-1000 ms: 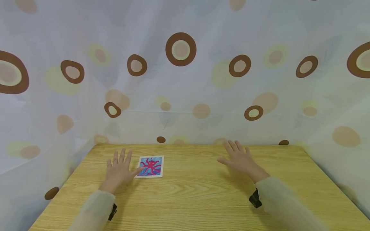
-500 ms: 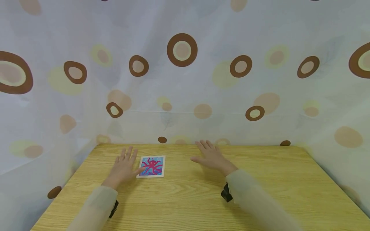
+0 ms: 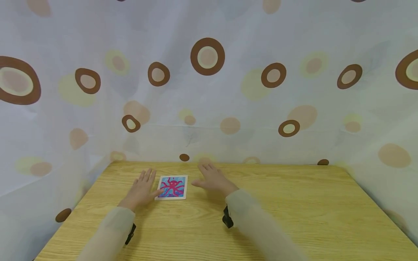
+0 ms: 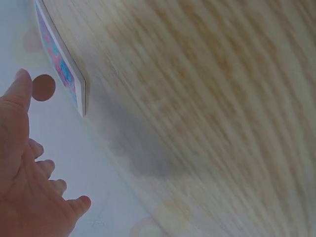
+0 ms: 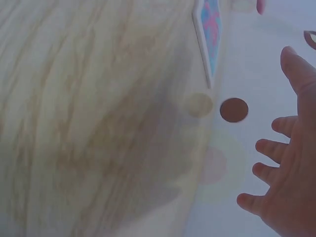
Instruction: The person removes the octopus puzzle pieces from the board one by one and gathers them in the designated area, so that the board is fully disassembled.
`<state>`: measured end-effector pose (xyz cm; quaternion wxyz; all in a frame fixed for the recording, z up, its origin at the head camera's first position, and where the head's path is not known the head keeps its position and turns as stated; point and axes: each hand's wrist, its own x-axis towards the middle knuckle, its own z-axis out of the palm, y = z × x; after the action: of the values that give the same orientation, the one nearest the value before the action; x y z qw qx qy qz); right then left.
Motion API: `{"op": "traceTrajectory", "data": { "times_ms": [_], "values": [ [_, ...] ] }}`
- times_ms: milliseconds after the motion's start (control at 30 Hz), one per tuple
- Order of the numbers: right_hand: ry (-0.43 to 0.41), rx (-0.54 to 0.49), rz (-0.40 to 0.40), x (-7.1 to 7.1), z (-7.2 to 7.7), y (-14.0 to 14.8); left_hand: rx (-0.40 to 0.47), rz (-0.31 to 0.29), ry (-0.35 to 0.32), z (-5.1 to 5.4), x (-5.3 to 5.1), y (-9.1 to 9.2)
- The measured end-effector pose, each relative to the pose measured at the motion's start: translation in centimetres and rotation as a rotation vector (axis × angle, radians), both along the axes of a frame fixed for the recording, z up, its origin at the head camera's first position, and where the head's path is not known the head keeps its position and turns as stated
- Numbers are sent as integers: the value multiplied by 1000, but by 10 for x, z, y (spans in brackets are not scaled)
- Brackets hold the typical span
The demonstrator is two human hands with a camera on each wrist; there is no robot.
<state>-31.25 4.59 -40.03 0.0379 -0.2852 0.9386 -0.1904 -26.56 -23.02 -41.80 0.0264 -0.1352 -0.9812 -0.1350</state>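
A square white-bordered picture tile (image 3: 173, 187) with a pink octopus on blue lies flat on the wooden table. To its left, my left hand (image 3: 140, 190) hovers with fingers spread, its thumb overlapping the tile's left edge in the head view. The left wrist view shows that hand (image 4: 29, 182) raised above the table, apart from the tile (image 4: 61, 64). On the tile's other side is my right hand (image 3: 213, 180), fingers stretched out, holding nothing. In the right wrist view the right hand (image 5: 296, 163) likewise hangs above the surface, with the tile (image 5: 210, 37) beyond it.
The wood-grain table (image 3: 310, 210) extends to both sides and toward the front. A pale curtain (image 3: 209, 98) with brown rings and spots closes off the back and both sides. A dark strap device (image 3: 227, 217) sits at the right wrist.
My right hand has swept left across the table toward the tile. The left hand stays beside the tile with only a slight shift. The tile keeps its place.
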Motion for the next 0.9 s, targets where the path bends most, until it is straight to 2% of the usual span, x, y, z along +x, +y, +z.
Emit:
{"op": "traceTrajectory", "data": {
  "times_ms": [333,500,900],
  "values": [
    [-58,92,57,15,-18,-30,-38,-35,-123,-3,0,5],
    [-55,128,86,21,-26,-36,-41,-65,-169,-3,3,5],
    [-31,173,104,22,-31,-38,-81,-123,-199,1,9,5]
  ]
}}
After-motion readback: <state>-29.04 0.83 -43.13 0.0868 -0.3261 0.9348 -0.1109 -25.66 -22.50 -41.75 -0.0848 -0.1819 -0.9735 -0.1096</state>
